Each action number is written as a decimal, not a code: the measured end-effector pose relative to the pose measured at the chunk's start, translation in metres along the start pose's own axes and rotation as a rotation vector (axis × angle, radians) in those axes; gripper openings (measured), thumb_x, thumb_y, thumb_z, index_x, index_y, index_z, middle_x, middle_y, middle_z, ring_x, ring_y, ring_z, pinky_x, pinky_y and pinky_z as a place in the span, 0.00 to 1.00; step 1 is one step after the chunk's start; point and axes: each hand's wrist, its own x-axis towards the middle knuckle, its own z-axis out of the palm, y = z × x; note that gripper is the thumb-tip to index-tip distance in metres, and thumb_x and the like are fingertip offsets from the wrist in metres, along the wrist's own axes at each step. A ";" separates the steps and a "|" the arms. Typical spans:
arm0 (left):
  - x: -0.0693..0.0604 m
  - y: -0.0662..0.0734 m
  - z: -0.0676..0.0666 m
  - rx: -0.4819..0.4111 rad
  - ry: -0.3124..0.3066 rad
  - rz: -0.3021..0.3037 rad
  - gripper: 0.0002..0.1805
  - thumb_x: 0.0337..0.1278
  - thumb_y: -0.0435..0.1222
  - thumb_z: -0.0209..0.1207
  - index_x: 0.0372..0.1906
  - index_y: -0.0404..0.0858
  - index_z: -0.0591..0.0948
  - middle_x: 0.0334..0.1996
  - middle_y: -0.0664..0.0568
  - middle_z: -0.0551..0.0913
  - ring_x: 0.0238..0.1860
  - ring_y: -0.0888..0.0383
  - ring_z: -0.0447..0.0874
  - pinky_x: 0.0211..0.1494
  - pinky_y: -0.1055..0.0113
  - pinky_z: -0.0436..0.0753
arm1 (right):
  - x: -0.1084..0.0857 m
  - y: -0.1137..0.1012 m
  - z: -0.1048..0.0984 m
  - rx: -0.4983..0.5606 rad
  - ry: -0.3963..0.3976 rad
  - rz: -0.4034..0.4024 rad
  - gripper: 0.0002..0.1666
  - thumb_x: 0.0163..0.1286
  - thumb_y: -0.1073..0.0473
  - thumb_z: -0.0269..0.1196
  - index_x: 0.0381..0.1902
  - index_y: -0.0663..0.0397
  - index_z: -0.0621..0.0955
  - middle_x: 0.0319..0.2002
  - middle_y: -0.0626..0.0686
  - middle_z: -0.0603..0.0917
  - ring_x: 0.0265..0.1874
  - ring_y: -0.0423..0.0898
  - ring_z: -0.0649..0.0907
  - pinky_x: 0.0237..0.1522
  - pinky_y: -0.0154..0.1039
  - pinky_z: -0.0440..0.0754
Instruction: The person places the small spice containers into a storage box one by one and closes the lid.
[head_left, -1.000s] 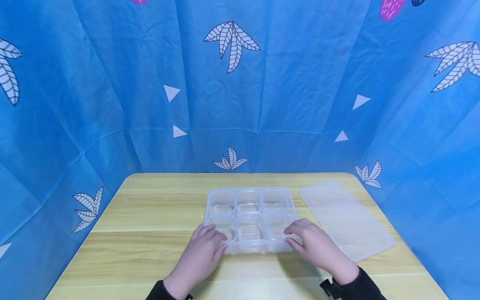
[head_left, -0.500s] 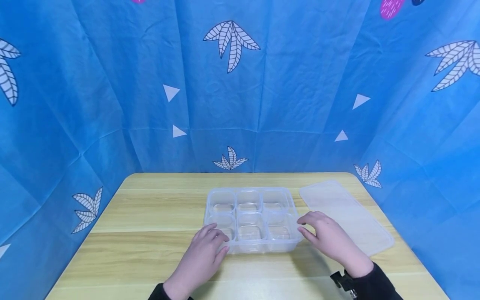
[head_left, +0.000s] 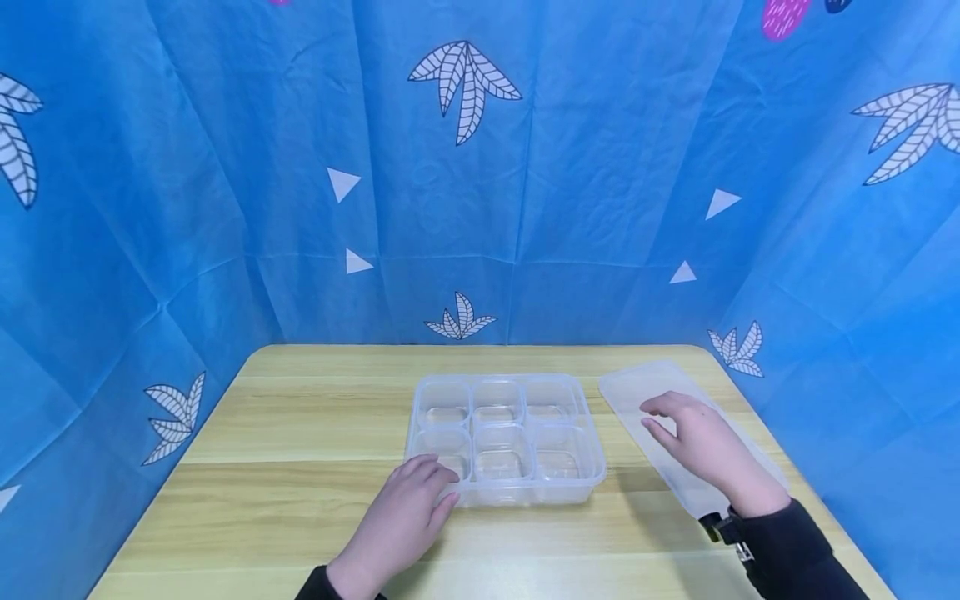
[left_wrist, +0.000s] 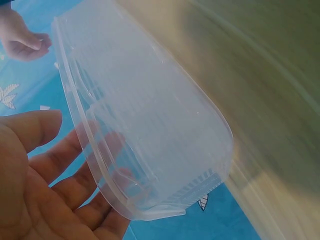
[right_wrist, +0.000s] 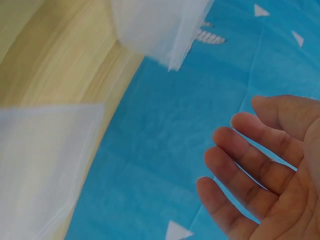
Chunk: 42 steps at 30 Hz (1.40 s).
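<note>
A clear plastic box (head_left: 523, 495) with several inner compartments sits mid-table. My left hand (head_left: 397, 521) is at its near left corner, fingers loosely bent over the rim. In the left wrist view those fingers show through the clear wall of the box (left_wrist: 150, 95), and the thumb stands away from it; firm contact cannot be made out. A flat translucent lid (head_left: 637, 385) lies on the table right of the box. Over it hovers my right hand (head_left: 708, 446), holding nothing, thumb and fingers apart. The right wrist view shows the hand (right_wrist: 280, 170) with relaxed fingers, beyond the lid (right_wrist: 40, 165).
The wooden table (head_left: 300, 400) has rounded far corners. A blue patterned curtain (head_left: 480, 217) hangs behind it and along both sides. Dark sleeves cover both wrists, and a small black device (head_left: 723, 529) sits on the right one.
My right hand has left the box's near right corner and moved right and away from me, over the lid. The left hand has barely moved; box and lid stay put.
</note>
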 end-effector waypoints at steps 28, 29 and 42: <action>-0.001 -0.002 0.003 -0.014 -0.003 -0.010 0.10 0.65 0.41 0.63 0.45 0.41 0.85 0.46 0.53 0.86 0.60 0.45 0.77 0.65 0.46 0.72 | 0.003 0.121 0.011 -0.021 -0.173 0.309 0.27 0.70 0.62 0.61 0.58 0.79 0.72 0.55 0.78 0.74 0.54 0.74 0.74 0.54 0.66 0.73; -0.001 -0.002 0.003 -0.012 -0.001 -0.008 0.10 0.65 0.41 0.64 0.45 0.41 0.85 0.46 0.53 0.86 0.60 0.45 0.77 0.65 0.46 0.72 | 0.002 0.124 0.012 -0.016 -0.174 0.320 0.27 0.70 0.62 0.61 0.58 0.80 0.72 0.55 0.79 0.74 0.54 0.75 0.73 0.54 0.67 0.72; -0.002 -0.001 0.003 -0.008 -0.013 -0.013 0.10 0.65 0.41 0.63 0.46 0.41 0.84 0.47 0.53 0.86 0.60 0.45 0.77 0.66 0.47 0.71 | -0.009 0.152 0.019 -0.072 -0.306 0.472 0.33 0.69 0.60 0.59 0.59 0.87 0.67 0.55 0.84 0.70 0.56 0.79 0.69 0.57 0.69 0.69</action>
